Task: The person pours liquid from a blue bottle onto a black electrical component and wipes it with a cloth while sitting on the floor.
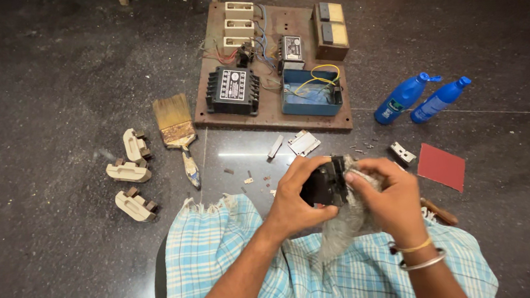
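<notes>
My left hand point(294, 194) grips a small black electrical block point(324, 182) from its left side, held over my lap. Pressed against the block's right side is a grey rag point(341, 231), which my right hand point(392, 199) holds; the rag hangs down over my blue checked cloth point(222, 247). Two bangles sit on my right wrist. The block's far side is hidden by my fingers.
A brown board point(296, 23) ahead carries cream fuse holders, a black contactor point(232, 90), an open blue box point(311, 95) and switches. A paintbrush point(175, 127) and three cream fuse carriers point(129, 172) lie left; two blue bottles point(422, 97), red sandpaper point(441, 165), small metal parts right.
</notes>
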